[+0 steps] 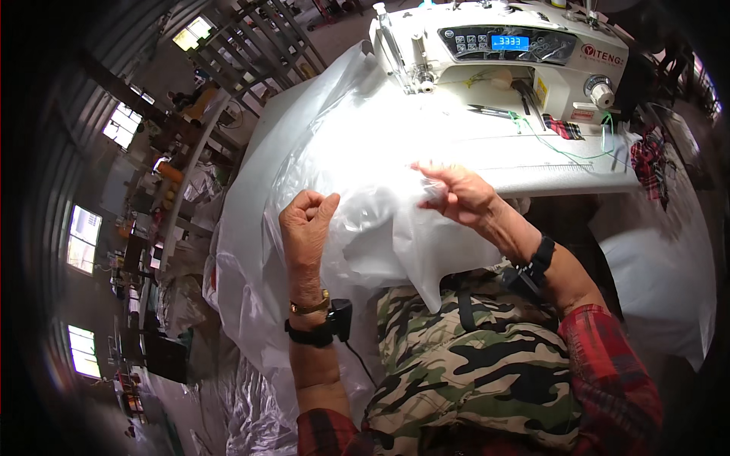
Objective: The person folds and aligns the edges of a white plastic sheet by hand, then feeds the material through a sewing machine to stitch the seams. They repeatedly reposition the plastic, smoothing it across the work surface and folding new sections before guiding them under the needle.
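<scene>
A large sheet of translucent white plastic (pixel 258 182) spreads over the sewing table, hangs off its left side and drapes toward my lap. My right hand (pixel 464 194) has its thumb and fingers closed on a gathered part of this sheet, in front of the sewing machine's needle area (pixel 422 83). To the left, my left hand (pixel 306 224) is closed, fingers curled in and thumb against them, over the same sheet. Whether plastic is pinched inside it is hidden. Bright lamp light washes out the sheet under the needle.
The white sewing machine (pixel 502 45) with a lit display stands at the back. Scissors (pixel 528 99), green thread (pixel 547 140) and plaid scraps (pixel 563 127) lie by it. More white plastic (pixel 658 266) hangs at right. A metal rack (pixel 251 53) stands behind at left.
</scene>
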